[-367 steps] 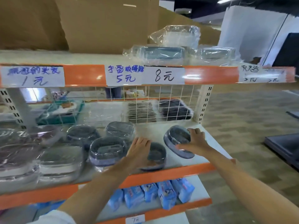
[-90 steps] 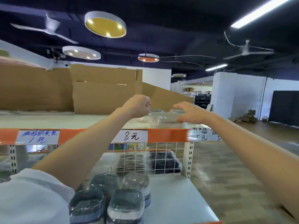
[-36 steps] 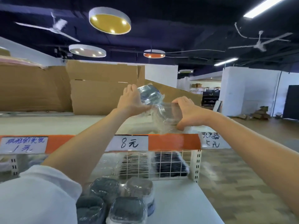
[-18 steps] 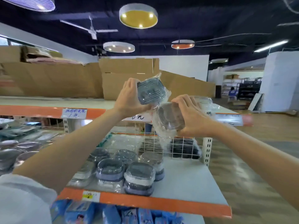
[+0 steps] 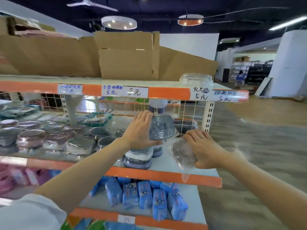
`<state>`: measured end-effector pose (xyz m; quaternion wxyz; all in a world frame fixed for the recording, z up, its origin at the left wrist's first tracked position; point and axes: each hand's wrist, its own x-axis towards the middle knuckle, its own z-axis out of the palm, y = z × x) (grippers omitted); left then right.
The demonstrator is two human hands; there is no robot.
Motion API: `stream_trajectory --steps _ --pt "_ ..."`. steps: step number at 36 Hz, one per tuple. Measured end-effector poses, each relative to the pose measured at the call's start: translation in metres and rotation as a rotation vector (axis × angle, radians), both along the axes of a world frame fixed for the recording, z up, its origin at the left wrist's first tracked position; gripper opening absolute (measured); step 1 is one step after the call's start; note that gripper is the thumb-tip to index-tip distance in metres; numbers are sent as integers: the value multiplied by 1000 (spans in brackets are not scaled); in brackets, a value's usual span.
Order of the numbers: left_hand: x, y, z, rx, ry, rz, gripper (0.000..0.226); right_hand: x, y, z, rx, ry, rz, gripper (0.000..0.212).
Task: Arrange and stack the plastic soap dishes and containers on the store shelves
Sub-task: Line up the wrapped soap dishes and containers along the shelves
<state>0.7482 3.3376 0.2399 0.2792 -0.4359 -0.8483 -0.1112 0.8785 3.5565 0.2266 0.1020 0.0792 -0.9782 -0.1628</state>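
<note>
I have my left hand point(image 5: 141, 130) gripping a wrapped blue-grey soap dish point(image 5: 162, 127), thumb under it and fingers along its left edge, holding it tilted above the middle shelf point(image 5: 166, 177). It hangs just over a stack of wrapped dishes point(image 5: 138, 158) standing near that shelf's front edge. My right hand point(image 5: 203, 149) curls over a clear wrapped dish point(image 5: 182, 153), holding it tilted just above the right end of the same shelf, its loose wrap hanging past the orange edge. Further left on this shelf lie more wrapped dishes point(image 5: 79, 145), blurred. On the top shelf point(image 5: 167, 92), far right, sits a clear wrapped container point(image 5: 196, 79). Blue packets point(image 5: 144, 198) fill the lower shelf.
</note>
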Motion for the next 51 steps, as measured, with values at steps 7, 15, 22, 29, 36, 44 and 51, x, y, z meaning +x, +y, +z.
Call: stream_trajectory --steps 7,15,22,29,36,44,51 --pt "-19 34 -60 -181 -156 35 105 -13 43 -43 -69 -81 -203 77" --pt "-64 82 -108 -297 -236 -14 94 -47 90 -60 -182 -144 -475 77" --pt "-93 105 -130 -603 -274 -27 97 -101 103 -72 -321 -142 -581 82" --pt "-102 113 -133 -698 -260 -34 92 -166 91 -91 -448 -186 -613 94" --pt "-102 116 -135 -726 -277 -19 85 -220 75 -122 -527 -307 -546 83" --pt "-102 120 -136 -778 -275 4 75 -228 71 -137 -561 -434 -525 89" --pt "-101 121 -138 -761 -358 23 81 -209 68 -126 -609 -358 -527 83"
